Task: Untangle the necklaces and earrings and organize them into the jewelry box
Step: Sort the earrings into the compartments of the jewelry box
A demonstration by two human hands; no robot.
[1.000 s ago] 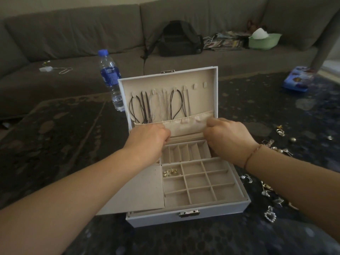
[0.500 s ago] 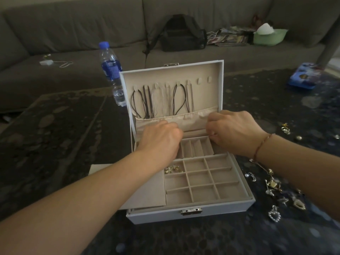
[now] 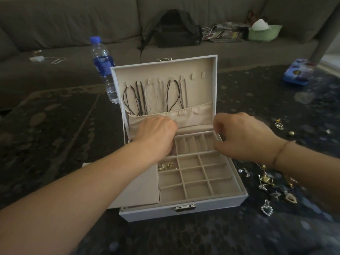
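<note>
The jewelry box sits open on the dark table, its lid upright so the necklaces hang from hooks, their ends tucked into the lid's fabric pocket. The left hand reaches to the pocket's lower edge with fingers curled under; what they grip, if anything, cannot be told. The right hand hovers at the box's right rear corner, fingers loosely curled and seemingly empty. Gold earrings fill one compartment; loose earrings lie right of the box.
</note>
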